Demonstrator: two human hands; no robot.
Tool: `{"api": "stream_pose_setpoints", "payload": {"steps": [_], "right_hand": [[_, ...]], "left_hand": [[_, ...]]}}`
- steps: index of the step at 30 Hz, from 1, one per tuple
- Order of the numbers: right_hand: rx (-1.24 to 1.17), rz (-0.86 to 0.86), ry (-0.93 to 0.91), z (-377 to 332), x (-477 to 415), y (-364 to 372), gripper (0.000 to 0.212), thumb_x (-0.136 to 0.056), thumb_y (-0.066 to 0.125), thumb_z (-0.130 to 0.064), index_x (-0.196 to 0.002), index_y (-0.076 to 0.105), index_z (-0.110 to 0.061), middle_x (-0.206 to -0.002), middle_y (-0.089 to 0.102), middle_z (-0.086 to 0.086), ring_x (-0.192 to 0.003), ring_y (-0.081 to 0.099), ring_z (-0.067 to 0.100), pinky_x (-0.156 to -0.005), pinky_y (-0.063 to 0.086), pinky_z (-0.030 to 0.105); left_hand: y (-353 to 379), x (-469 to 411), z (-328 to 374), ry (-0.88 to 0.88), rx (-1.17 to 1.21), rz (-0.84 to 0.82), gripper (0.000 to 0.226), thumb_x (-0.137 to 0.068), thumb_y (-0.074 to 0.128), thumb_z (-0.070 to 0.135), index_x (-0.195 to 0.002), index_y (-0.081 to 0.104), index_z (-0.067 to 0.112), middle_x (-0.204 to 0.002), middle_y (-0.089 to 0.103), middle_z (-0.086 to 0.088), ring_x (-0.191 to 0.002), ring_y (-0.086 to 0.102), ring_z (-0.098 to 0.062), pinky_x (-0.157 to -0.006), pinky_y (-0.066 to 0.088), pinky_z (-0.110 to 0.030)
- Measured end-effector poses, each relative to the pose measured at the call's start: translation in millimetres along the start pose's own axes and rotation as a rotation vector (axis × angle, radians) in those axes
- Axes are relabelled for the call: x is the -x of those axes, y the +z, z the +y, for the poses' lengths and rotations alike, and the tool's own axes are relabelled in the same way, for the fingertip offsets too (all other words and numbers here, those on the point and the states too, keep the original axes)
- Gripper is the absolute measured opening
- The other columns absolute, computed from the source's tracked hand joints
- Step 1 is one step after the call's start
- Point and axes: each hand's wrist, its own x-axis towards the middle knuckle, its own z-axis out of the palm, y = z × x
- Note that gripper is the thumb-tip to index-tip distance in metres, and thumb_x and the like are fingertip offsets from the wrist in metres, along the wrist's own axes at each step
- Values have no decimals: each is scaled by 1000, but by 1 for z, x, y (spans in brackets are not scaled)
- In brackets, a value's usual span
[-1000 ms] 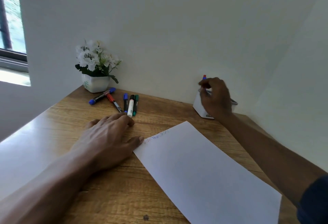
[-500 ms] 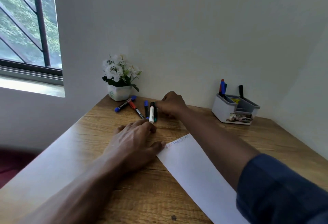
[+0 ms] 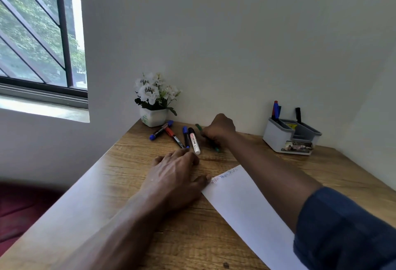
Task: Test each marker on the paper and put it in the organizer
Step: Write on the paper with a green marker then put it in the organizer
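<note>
The green marker (image 3: 198, 127) is in the right hand (image 3: 219, 131), close to the worktop's (image 3: 132, 179) far edge by the wall; the fingers are curled round the middle of its barrel, so only the two ends show, one slanting up toward the wall and the other pointing down toward the wood. It is blurred, and I cannot tell whether the lower end touches the worktop. Just left of that hand four more markers lie on the wood: a white marker with a black cap (image 3: 194, 141), a blue marker (image 3: 185, 134) touching its side, a red marker (image 3: 173, 136) angled away from those two, and a black marker with blue ends (image 3: 161, 131) crossing over the red one's far end. The left hand (image 3: 177, 172) rests palm down on the worktop with its fingers relaxed and holding nothing, fingertips just short of the white marker's near end and the thumb touching the far corner of the paper (image 3: 246, 203). The paper runs diagonally toward the near right edge, passing under the right forearm, with faint coloured scribbles (image 3: 225, 175) along its far short edge. The organizer (image 3: 282, 139), grey and white, stands toward the far right corner with a red and a blue marker (image 3: 275, 110) upright in one compartment and a black one (image 3: 298, 115) in another. A white pot of white flowers (image 3: 153, 109) sits in the far left corner.
</note>
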Motion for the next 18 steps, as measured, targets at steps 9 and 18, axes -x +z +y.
{"api": "stream_pose_setpoints", "payload": {"steps": [9, 18], "right_hand": [[-295, -16, -250, 43, 78, -62, 16, -89, 72, -8, -104, 74, -14, -89, 76, 3, -77, 74, 15, -71, 59, 27], [-162, 11, -700, 75, 158, -46, 21, -99, 62, -26, -116, 72, -19, -95, 74, -6, -78, 63, 2, -68, 45, 11]], "left_hand": [[-3, 4, 3, 31, 44, 55, 58, -92, 54, 66, -142, 41, 41, -162, 31, 9, -145, 35, -15, -118, 29, -45], [-3, 14, 8, 243, 208, 289, 54, -91, 64, 51, -139, 42, 41, -137, 52, 18, -116, 55, 4, -88, 55, -31]]}}
